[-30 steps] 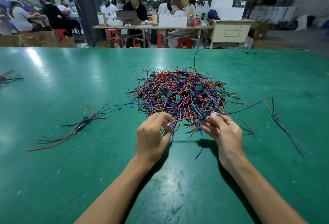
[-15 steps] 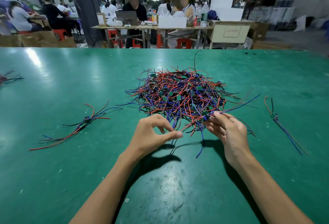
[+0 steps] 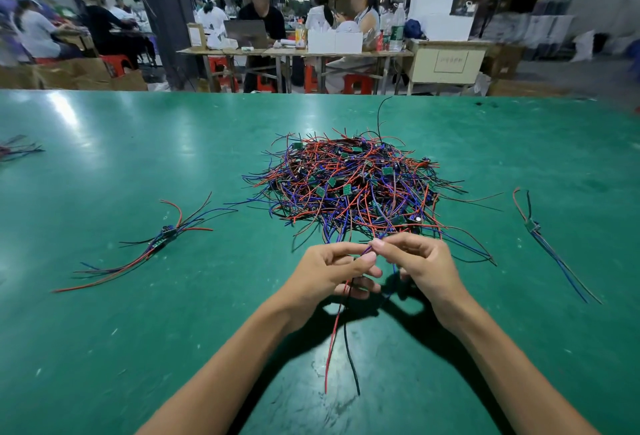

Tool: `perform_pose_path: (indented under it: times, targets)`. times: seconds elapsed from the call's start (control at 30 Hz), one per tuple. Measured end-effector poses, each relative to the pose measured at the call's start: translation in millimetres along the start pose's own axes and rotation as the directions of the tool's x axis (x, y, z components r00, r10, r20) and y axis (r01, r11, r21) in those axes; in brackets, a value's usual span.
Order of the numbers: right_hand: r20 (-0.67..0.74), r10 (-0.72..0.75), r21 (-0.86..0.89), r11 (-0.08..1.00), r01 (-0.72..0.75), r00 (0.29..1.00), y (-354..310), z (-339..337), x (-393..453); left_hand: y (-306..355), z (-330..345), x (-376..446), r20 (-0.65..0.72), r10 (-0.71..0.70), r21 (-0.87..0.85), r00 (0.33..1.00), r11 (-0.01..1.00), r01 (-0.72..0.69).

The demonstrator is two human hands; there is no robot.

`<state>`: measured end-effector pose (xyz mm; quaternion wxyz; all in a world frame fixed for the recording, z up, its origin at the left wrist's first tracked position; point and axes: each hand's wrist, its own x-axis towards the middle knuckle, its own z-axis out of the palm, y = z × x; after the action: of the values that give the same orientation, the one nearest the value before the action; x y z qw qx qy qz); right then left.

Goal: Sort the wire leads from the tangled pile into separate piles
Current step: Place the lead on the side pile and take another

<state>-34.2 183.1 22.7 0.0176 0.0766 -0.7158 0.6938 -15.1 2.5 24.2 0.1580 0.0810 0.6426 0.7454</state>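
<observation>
Green matting covers the counter (image 3: 104,348), which fills the lower two thirds of the frame. At its centre lies the tangled pile (image 3: 353,185) of red, blue and black wire leads with small green circuit boards among them. Just below the pile, both hands meet above the counter. The left hand (image 3: 329,272) has its fingers curled, its grip pinching a thin lead between thumb and forefinger; a red wire (image 3: 333,341) and a black wire (image 3: 349,348) hang down from it toward the bottom of the frame, their ends close to the counter. The right hand (image 3: 422,265) is likewise curled, its fingertips pressed together on a blue strand right beside the left thumb; that strand runs up toward the near edge of the pile. The two grips almost touch.

At centre left of the frame lies a small sorted bundle (image 3: 152,244) of leads, laid roughly parallel and well apart from the pile. At centre right a single lead (image 3: 540,237) rests by itself, with a small board along its length. A few more wires (image 3: 17,149) show at the far left edge. Beyond the counter, across the top of the frame, people (image 3: 263,12) sit at wooden tables.
</observation>
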Motion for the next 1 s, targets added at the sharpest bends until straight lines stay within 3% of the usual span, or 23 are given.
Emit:
perform_pose_path:
  times: [0.3,0.67,1.0]
  targets:
    - [-0.001,-0.146,-0.244,0.959,0.141,0.989,7,-2,1,-5,0,4,-0.083,-0.033,-0.053,0.996,0.998,0.029]
    - [-0.069,-0.018,-0.023,1.0,0.016,0.997,14,5,0,-8,13,7,-0.237,-0.008,-0.092,0.971,0.996,-0.015]
    - [-0.107,-0.053,-0.006,0.999,0.053,0.993,21,7,1,-7,8,6,-0.215,-0.011,-0.06,0.977,0.998,-0.002]
